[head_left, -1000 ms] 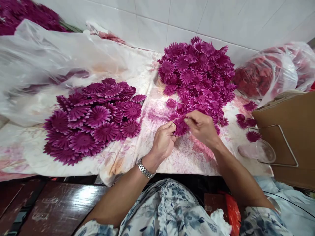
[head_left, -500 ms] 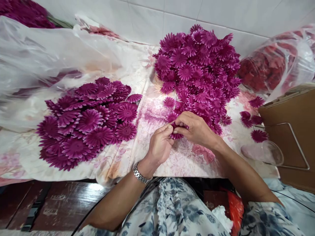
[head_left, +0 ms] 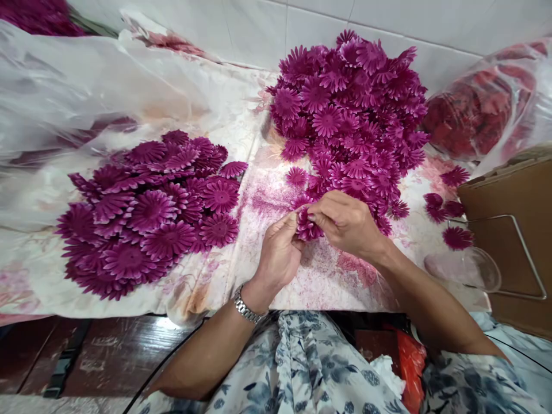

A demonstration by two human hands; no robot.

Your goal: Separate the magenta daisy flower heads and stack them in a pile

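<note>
Between my two hands is a small purple artificial flower (head_left: 309, 228), its layered petals showing just under my fingertips. My left hand (head_left: 281, 244), with a metal watch at the wrist, pinches the flower at its left side. My right hand (head_left: 345, 219) is closed at the flower's upper right, thumb and forefinger pressed on its petals. Right behind my hands rises a tall heap of purple flowers (head_left: 349, 109). To the left lies a lower pile of flat, wider purple petal pieces (head_left: 150, 213).
A clear plastic bag (head_left: 86, 80) covers the left back. At the right are a bag of red petals (head_left: 470, 115), a cardboard box (head_left: 513, 230), a bent wire stand (head_left: 528, 253), a clear round dish (head_left: 466, 269) and some loose flowers (head_left: 457, 237). A tiled wall (head_left: 245, 29) stands behind.
My right fingers have shifted slightly on the flower and more of its petals now show. My left hand keeps its pinch. The whole view has tilted a little.
</note>
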